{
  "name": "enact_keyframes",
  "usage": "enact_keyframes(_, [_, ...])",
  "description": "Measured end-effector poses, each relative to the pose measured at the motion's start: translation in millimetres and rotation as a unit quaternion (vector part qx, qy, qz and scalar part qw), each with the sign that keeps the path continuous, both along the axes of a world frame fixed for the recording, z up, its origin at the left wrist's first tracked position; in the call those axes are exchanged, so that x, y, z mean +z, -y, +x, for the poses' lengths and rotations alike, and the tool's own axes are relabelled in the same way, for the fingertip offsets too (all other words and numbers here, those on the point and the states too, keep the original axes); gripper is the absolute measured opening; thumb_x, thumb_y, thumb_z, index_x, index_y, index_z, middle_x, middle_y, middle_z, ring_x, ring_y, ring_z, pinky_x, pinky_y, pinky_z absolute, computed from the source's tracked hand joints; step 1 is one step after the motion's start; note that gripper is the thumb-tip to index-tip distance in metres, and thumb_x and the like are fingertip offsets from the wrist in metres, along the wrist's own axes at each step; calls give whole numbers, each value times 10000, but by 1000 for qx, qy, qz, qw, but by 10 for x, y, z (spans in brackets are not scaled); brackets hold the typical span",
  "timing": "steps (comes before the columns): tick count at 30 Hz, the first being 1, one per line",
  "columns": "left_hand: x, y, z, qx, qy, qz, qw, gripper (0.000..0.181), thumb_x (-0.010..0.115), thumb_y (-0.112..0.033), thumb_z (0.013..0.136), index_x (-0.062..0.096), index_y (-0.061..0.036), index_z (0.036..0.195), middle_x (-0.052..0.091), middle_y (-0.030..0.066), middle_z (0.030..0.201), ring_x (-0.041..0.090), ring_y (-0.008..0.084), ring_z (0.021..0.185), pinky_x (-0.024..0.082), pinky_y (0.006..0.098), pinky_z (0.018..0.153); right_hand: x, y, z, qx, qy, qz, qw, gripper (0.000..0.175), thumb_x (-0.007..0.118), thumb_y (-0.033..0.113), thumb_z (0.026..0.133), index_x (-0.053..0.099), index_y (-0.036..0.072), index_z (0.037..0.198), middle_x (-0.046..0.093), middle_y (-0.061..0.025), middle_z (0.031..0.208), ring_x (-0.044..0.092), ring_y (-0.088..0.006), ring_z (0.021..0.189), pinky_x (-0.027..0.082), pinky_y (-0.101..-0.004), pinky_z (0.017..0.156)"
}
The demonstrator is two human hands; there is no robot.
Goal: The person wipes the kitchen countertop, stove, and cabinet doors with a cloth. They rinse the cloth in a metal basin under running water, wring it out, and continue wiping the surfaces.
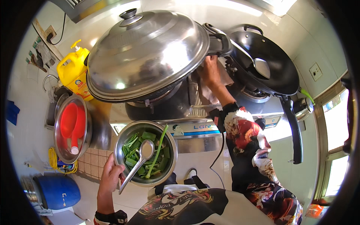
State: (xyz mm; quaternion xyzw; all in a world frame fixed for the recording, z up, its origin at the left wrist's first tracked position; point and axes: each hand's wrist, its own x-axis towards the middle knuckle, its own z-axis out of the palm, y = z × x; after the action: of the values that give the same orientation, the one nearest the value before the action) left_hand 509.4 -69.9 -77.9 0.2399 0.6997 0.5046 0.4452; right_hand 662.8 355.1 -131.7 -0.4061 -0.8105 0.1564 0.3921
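My left hand grips the rim of a stainless steel bowl holding cut green onions and a metal spoon, whose handle leans over the rim by my thumb. My right hand reaches under the side handle of a large wok with a domed steel lid; its fingertips are partly hidden. A greyish-brown cloth lies against that hand, and whether the fingers grip it is unclear. To the right, a black wok sits on the other burner with a metal spatula in it.
The stove front runs between me and the woks. The black wok's long handle juts towards me at right. At left are a yellow jug with a pump, a steel basin holding a red ladle, and a blue barrel.
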Motion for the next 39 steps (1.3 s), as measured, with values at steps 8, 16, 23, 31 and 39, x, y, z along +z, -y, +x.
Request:
enact_keyframes(8, [-45,74,-174,-23,41,-30,998,340,434,-55,797,410,1,1132,526,40,635,466,83,385,393,199,363,-35,-563,-156,40,50,75,995,402,600,194,725,480,73,1089,526,-166,1077,535,-346,921,453,-421,766])
enact_keyframes(16, [-114,33,-225,-57,28,-1,998,402,440,-61,776,413,-6,1173,537,24,672,462,60,402,387,190,362,48,33,168,67,150,9,986,545,707,284,630,524,142,1123,559,-123,1105,573,-337,924,465,-386,781])
enact_keyframes(23, [-179,-18,-201,-62,22,35,997,459,473,-92,772,411,-40,1225,517,-18,683,442,31,460,372,171,402,152,1240,655,130,170,72,974,544,656,96,621,523,191,1140,517,-82,1161,494,-308,1036,395,-401,880])
enact_keyframes(31, [-138,-99,-215,-83,54,25,995,407,471,-101,773,439,-37,1173,519,-13,682,443,35,440,375,173,392,279,1280,796,105,157,126,974,547,678,55,594,529,167,1109,566,-64,1062,567,-326,834,490,-391,717])
enact_keyframes(39, [-103,-8,-274,-58,61,1,996,395,441,-61,759,425,5,1148,531,38,682,463,75,416,385,197,382,126,68,201,-65,210,58,974,367,581,308,749,493,148,1067,567,-147,963,577,-374,831,484,-439,698])
